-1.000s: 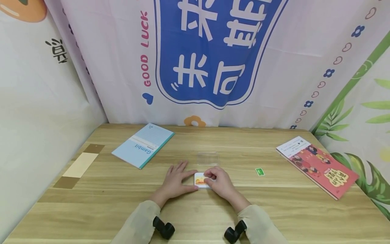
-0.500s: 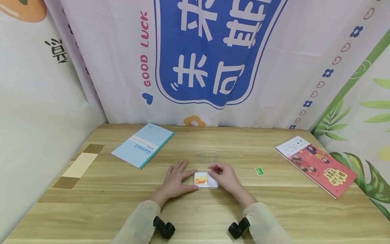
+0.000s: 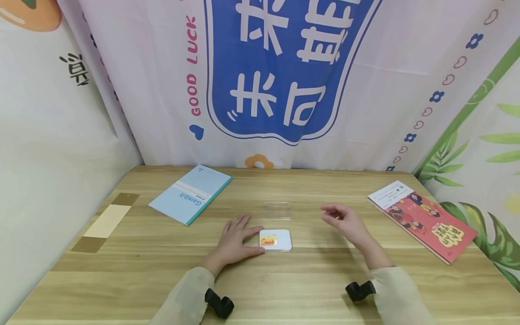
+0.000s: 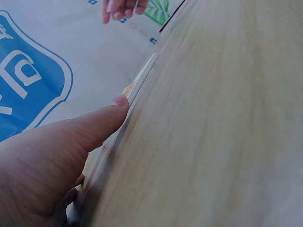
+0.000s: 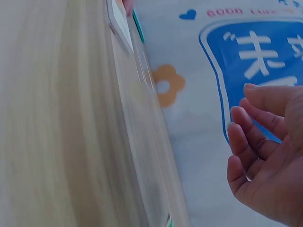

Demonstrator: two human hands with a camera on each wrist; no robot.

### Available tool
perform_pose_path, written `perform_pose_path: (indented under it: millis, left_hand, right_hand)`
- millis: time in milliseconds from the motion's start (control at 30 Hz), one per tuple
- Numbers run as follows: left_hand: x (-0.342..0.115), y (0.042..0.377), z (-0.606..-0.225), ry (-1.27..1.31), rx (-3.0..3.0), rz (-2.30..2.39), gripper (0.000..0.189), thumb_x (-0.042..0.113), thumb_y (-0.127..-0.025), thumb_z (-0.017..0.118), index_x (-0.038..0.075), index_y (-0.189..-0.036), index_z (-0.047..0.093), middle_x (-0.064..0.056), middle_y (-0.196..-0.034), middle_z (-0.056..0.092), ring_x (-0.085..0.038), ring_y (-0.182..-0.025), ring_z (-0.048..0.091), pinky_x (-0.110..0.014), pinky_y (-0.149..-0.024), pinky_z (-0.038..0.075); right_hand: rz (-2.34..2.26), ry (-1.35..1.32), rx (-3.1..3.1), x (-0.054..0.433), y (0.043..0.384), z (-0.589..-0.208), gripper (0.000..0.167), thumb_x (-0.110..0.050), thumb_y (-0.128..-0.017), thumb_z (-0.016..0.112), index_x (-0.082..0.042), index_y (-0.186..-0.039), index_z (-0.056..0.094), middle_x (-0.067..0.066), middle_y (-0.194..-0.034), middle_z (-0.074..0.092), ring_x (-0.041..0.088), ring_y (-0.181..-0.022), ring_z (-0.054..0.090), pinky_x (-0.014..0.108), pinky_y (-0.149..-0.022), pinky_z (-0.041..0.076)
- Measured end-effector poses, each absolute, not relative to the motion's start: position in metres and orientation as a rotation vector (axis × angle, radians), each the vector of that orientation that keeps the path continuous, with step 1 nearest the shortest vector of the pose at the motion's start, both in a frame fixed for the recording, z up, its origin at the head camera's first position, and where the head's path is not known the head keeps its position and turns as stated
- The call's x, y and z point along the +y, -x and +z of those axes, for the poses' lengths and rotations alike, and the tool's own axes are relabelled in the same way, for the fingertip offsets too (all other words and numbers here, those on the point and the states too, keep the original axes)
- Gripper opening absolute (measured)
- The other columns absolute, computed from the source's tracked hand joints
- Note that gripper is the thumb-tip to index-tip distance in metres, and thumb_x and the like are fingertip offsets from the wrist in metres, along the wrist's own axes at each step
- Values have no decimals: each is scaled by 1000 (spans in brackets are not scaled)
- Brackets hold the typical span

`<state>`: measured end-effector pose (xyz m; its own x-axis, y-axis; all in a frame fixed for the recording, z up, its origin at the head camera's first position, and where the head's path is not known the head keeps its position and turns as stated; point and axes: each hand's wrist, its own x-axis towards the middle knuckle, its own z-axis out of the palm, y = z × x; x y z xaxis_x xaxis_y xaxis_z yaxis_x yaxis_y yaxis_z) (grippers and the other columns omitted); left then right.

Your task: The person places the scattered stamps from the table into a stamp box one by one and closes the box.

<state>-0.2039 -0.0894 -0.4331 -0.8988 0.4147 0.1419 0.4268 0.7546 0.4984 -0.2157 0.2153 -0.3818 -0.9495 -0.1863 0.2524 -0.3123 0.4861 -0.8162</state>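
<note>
A flat white card (image 3: 283,239) with rounded corners lies mid-table in a clear plastic case base. An orange and yellow sticker (image 3: 268,240) covers its left half. My left hand (image 3: 233,243) holds the left end, forefinger at the far corner and thumb at the near one; the left wrist view shows the thumb (image 4: 111,113) against the edge. Behind the card is a clear plastic lid (image 3: 277,211). Off to the right, my right hand (image 3: 345,223) is raised over the table with loosely bent fingers and holds nothing. A green sticker (image 5: 169,220) peeks in at the bottom of the right wrist view.
A light blue notebook (image 3: 191,194) lies at the back left, and a red and white booklet (image 3: 422,221) at the right. A beige strip with brown ends (image 3: 107,221) runs near the left table edge. A printed curtain (image 3: 162,113) hangs behind the table.
My right hand has left the card and moved right, rising over where the green sticker showed in the head view. The orange sticker is now uncovered. My left hand has stayed put.
</note>
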Motion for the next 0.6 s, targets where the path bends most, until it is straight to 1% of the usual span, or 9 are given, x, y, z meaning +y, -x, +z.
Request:
perform_pose_path:
  millis: [167, 267, 433, 600]
  left_hand:
    - [-89, 204, -434, 708, -2923, -835, 62, 56, -71, 59, 22, -121, 52, -16, -138, 23, -30, -127, 11, -52, -97, 4]
    - [-89, 204, -434, 715, -2921, -835, 62, 57, -70, 59, 22, -121, 52, -16, -138, 23, -31, -127, 11, -52, -97, 4]
    - [-90, 204, -435, 718, -2923, -832, 62, 58, -70, 58, 23, -121, 52, -16, -138, 22, -31, -127, 11, -52, -96, 4]
    - [-90, 204, -434, 713, -2918, -832, 62, 57, -70, 59, 22, -121, 52, -16, -138, 23, -31, -127, 11, -52, -96, 5]
  right_hand:
    - [1433, -320, -2649, 246, 215, -390, 32, -19, -82, 60, 2, -106, 58, 9, -87, 57, 18, -77, 50, 26, -62, 43]
    - [1401, -261, -2682, 262, 215, -399, 34, -21, -82, 60, 2, -108, 58, 10, -90, 57, 19, -80, 49, 26, -64, 43]
    - [1400, -160, -2705, 282, 216, -413, 34, -18, -82, 60, 2, -109, 57, 13, -95, 57, 17, -82, 49, 24, -67, 42]
    - [1430, -145, -2695, 290, 218, -423, 34, -13, -81, 61, 6, -108, 56, 19, -100, 57, 13, -83, 51, 21, -67, 42]
